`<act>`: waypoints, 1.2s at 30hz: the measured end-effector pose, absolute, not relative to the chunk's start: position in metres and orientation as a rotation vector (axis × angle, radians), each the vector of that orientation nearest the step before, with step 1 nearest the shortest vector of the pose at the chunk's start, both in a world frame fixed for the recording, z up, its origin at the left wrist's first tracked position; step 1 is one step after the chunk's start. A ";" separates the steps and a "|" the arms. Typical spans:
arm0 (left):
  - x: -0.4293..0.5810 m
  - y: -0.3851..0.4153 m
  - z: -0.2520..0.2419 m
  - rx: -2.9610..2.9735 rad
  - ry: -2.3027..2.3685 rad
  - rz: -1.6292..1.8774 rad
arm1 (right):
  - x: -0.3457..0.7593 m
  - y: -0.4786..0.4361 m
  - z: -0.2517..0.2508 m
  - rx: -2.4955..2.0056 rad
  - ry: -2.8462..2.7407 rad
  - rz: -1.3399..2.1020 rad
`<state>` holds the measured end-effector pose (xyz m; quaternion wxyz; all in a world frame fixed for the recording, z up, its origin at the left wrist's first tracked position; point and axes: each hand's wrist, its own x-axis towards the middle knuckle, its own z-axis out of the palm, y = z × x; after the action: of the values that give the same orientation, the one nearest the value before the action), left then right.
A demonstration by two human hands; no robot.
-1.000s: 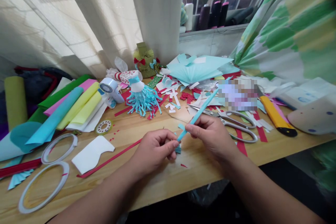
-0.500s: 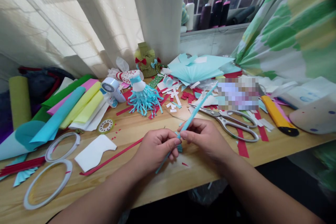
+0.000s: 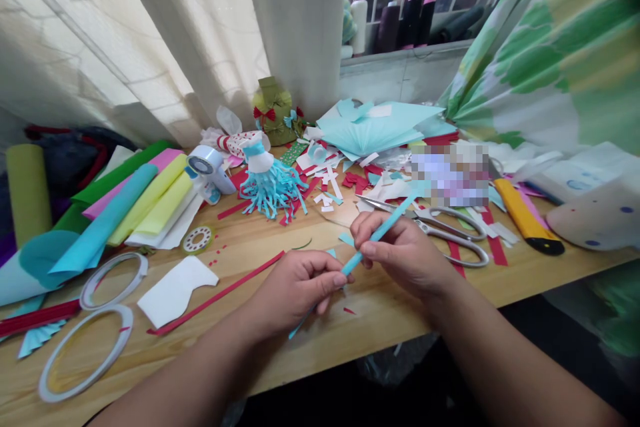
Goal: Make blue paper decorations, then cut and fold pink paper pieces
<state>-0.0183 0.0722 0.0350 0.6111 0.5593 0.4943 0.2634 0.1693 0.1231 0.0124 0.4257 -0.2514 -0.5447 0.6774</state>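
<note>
A narrow light-blue paper strip [image 3: 385, 229] runs slantwise through both hands above the front of the table. My left hand [image 3: 313, 283] pinches its lower part between thumb and fingers, and a thin tail sticks out below. Further up, my right hand [image 3: 393, 248] grips the strip between thumb and forefinger. Small blue paper bits show on the wood behind my left fingers. Just beyond my right hand lie silver scissors [image 3: 453, 233], partly hidden by it. A thin red strip [image 3: 220, 293] lies left of my left hand, with a white paper cutout [image 3: 177, 290] beside it.
Two tape rolls [image 3: 127, 333] lie at the left, below rolled coloured paper [image 3: 107, 213]. A fringed blue paper piece [image 3: 273, 187] stands mid-table among scraps. Folded blue paper [image 3: 375, 130] sits at the back. A yellow cutter [image 3: 520, 207] lies at the right.
My right hand has moved up and right along the blue strip, away from my left hand. The gap between the hands is wider. The view has shifted slightly.
</note>
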 end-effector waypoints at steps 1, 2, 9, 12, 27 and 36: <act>-0.018 0.072 0.034 1.281 1.137 0.613 | 0.171 0.124 0.013 -0.609 -1.392 1.693; -0.018 0.072 0.034 1.269 1.134 0.614 | 0.173 0.125 0.013 -0.584 -1.426 1.685; -0.019 0.073 0.034 1.223 1.103 0.602 | 0.182 0.130 0.021 -0.502 -1.677 1.580; -0.019 0.072 0.034 1.217 1.103 0.601 | 0.182 0.131 0.021 -0.526 -1.719 1.551; -0.016 0.073 0.037 1.703 1.308 0.636 | 0.174 0.127 0.020 -0.874 -1.558 1.626; -0.015 0.073 0.033 1.750 1.403 0.619 | 0.162 0.116 0.025 -1.019 -1.713 1.422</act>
<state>-0.0147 0.0726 0.0328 0.3962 0.6907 0.5535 0.2441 0.1625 0.1158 0.0249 0.3397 -0.3913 -0.6582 0.5462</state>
